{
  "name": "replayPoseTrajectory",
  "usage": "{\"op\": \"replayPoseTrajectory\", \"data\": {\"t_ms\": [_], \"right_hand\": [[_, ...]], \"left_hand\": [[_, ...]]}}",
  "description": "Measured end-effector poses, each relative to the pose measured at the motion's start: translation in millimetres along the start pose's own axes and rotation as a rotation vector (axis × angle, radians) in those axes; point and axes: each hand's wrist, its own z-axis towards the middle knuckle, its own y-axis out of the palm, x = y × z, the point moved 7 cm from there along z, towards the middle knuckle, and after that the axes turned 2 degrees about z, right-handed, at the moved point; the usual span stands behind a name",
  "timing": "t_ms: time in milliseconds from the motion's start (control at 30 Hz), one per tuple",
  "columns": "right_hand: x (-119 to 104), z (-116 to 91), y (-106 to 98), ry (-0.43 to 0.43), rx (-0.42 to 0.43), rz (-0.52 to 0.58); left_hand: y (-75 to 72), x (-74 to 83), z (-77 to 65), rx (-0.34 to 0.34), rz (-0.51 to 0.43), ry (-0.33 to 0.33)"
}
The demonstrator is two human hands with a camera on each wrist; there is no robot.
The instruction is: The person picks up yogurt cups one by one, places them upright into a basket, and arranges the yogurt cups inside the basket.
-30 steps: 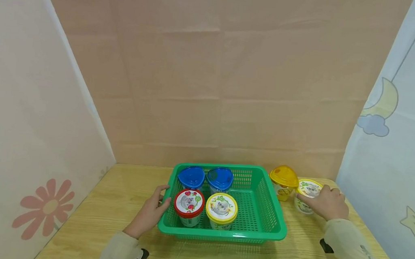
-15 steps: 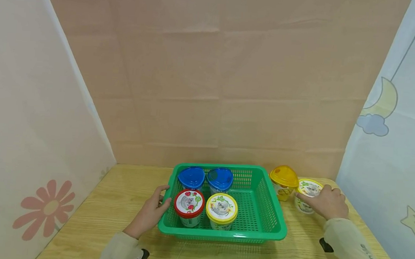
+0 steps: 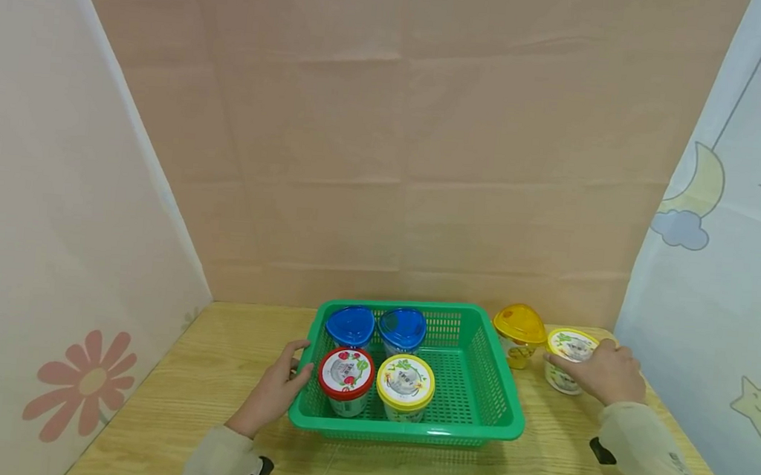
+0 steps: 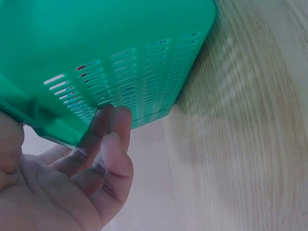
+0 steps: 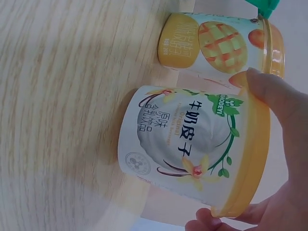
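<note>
At the table's right, my right hand (image 3: 605, 371) grips a white dairy cup (image 5: 178, 134) by its yellow lid, thumb on one side and fingers on the other. The cup is upright on the table or just above it; I cannot tell which. My left hand (image 3: 275, 386) holds the left rim of a green plastic basket (image 3: 406, 427), with fingers (image 4: 118, 159) curled against the slotted wall below the rim. Inside the basket are a red-lidded cup (image 3: 346, 373), a yellow-lidded cup (image 3: 406, 381) and two blue-lidded cups (image 3: 350, 326).
Between the basket and the gripped cup stands a mango cup (image 3: 519, 334) with a domed orange-yellow lid. The wooden table (image 3: 209, 373) meets a brown cloth backdrop (image 3: 384, 193) behind, and pale printed cloths (image 3: 738, 295) rise at both sides.
My right hand and the yellow-lidded cup have shifted slightly right, widening the gap to the mango cup. The left hand has kept its place on the basket.
</note>
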Motion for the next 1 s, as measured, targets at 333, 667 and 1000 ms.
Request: {"op": "replayPoseTrajectory", "data": {"t_ms": [333, 667, 1000], "right_hand": [[3.2, -2.9, -8.8, 0.015, 0.018, 0.010], [-7.9, -6.3, -25.7, 0.012, 0.041, 0.028], [-29.7, -13.1, -41.2, -0.068, 0.067, 0.071]], "left_hand": [[0.2, 0.0, -0.2, 0.006, -0.003, 0.003], [-0.5, 0.5, 0.7, 0.004, -0.011, 0.007], [-0.4, -0.4, 1.3, 0.013, -0.014, 0.004]]}}
